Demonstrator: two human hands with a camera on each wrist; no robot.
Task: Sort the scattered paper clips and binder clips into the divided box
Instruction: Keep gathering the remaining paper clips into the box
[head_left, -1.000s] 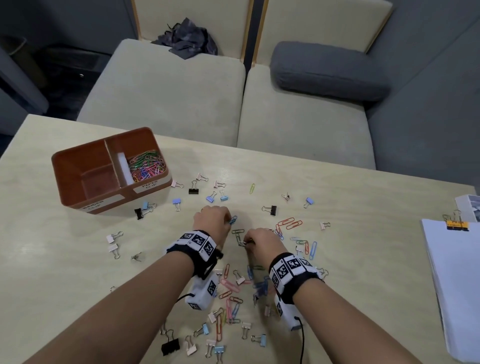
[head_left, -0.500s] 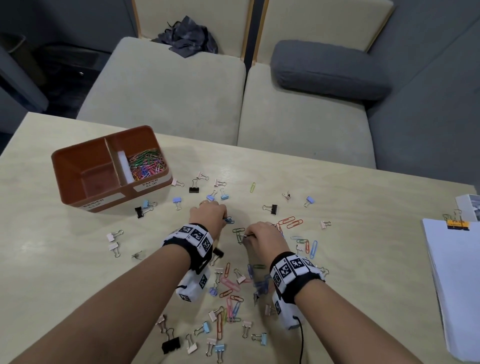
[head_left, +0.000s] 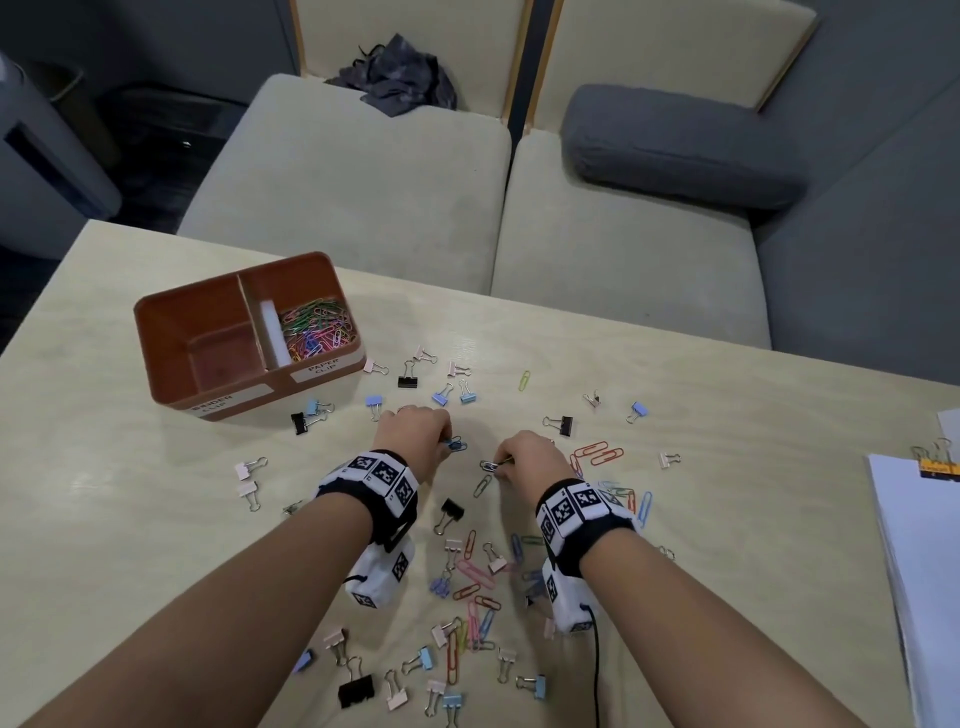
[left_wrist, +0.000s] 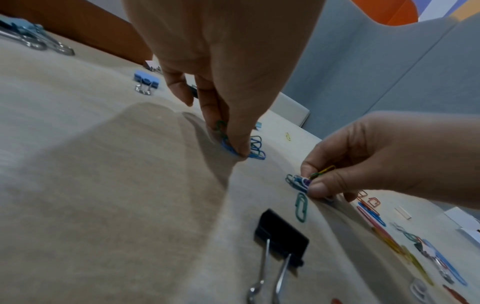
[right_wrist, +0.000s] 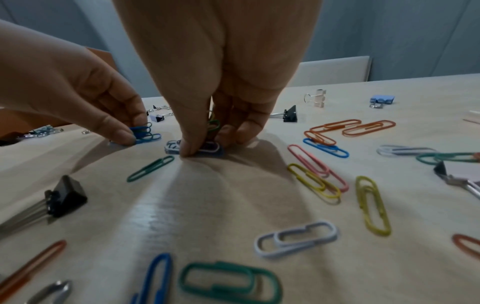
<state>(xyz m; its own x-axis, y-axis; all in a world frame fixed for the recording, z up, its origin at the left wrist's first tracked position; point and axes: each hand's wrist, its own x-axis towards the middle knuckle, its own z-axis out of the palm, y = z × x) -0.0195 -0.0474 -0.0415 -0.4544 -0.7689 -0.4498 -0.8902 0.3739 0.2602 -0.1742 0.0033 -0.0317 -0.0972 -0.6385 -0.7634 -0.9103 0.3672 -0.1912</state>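
Coloured paper clips and binder clips lie scattered on the pale wooden table (head_left: 130, 519). My left hand (head_left: 415, 436) pinches blue paper clips (left_wrist: 255, 153) against the tabletop, with a green clip tucked in its fingers. My right hand (head_left: 524, 460) pinches a small bunch of paper clips (right_wrist: 207, 147) on the table, with green and yellow ones held higher in its fingers. The brown divided box (head_left: 156, 332) stands at the far left. Its right compartment holds a heap of paper clips (head_left: 317, 332); its left compartment shows only its floor.
A black binder clip (head_left: 451, 512) lies between my wrists, and a green paper clip (right_wrist: 150, 168) lies just before my right hand. A stack of white paper (head_left: 924, 571) sits at the right table edge. Beige seats (head_left: 363, 182) stand beyond the far edge.
My left hand has slid forward and slightly left onto the blue paper clips. My right hand has stayed almost in place over its bunch of clips.
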